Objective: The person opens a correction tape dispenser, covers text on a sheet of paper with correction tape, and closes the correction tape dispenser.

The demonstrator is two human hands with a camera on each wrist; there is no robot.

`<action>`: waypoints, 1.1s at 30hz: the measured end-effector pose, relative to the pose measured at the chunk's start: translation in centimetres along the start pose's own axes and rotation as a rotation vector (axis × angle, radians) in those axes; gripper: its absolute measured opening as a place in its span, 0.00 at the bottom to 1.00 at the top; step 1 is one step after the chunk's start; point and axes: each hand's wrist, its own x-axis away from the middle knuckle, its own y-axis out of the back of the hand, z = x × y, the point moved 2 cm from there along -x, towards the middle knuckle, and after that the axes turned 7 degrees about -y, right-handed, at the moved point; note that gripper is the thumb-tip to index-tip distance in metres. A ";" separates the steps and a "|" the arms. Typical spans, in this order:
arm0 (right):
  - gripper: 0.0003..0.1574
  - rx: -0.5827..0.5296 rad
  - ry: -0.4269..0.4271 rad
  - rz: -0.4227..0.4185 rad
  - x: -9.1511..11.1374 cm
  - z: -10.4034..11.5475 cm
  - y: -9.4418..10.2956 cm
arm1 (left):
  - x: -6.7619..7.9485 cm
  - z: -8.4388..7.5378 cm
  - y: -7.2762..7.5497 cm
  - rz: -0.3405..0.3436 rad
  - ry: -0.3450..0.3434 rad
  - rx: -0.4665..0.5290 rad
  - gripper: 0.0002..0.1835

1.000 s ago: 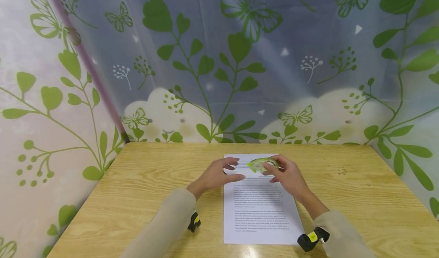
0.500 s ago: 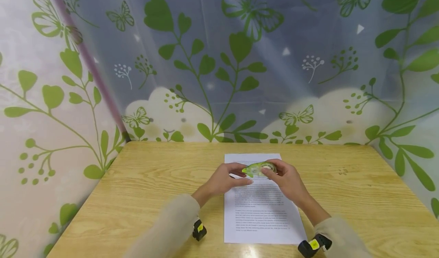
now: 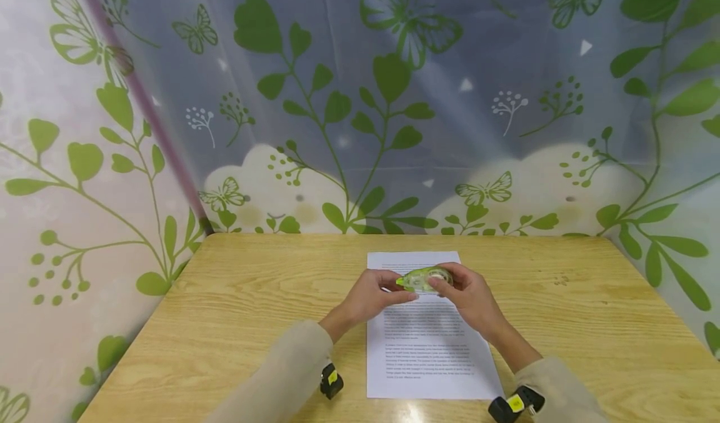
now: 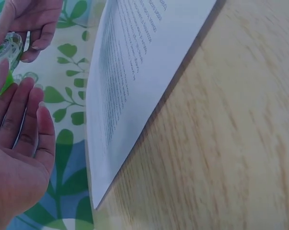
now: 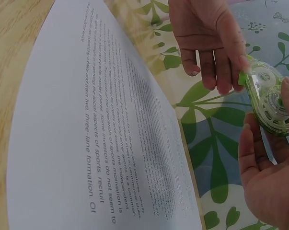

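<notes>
A clear and light-green correction tape (image 3: 417,280) is held level above the printed sheet of paper (image 3: 430,332). My right hand (image 3: 474,297) grips its rounded rear end, thumb on the near side and fingers behind. From the left, my left hand (image 3: 367,297) has its thumb and fingers around the green tip. In the right wrist view, the left thumb presses the tip of the correction tape (image 5: 265,93) while the other fingers extend loosely behind it. The left wrist view shows only part of the correction tape (image 4: 11,49), at the left edge.
The paper lies flat on a light wooden table (image 3: 253,273), its long side running away from me. Behind the table hangs a curtain (image 3: 337,98) printed with leaves and butterflies. Each wrist wears a black strap with a yellow tag.
My left hand has moved right and its fingers have closed in on the correction tape's tip. The right hand has brought the correction tape slightly left and nearer.
</notes>
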 end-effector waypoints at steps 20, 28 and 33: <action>0.22 0.013 -0.012 -0.005 0.3 -0.6 0.0 | 0.1 1.3 0.2 0.019 -0.014 0.003 0.08; 0.22 0.027 -0.043 -0.028 0.3 -1.0 0.0 | 0.6 1.2 1.1 0.043 -0.002 -0.042 0.07; 0.23 0.038 -0.058 -0.031 0.5 -1.1 0.1 | 0.7 1.3 1.5 0.073 -0.003 -0.045 0.07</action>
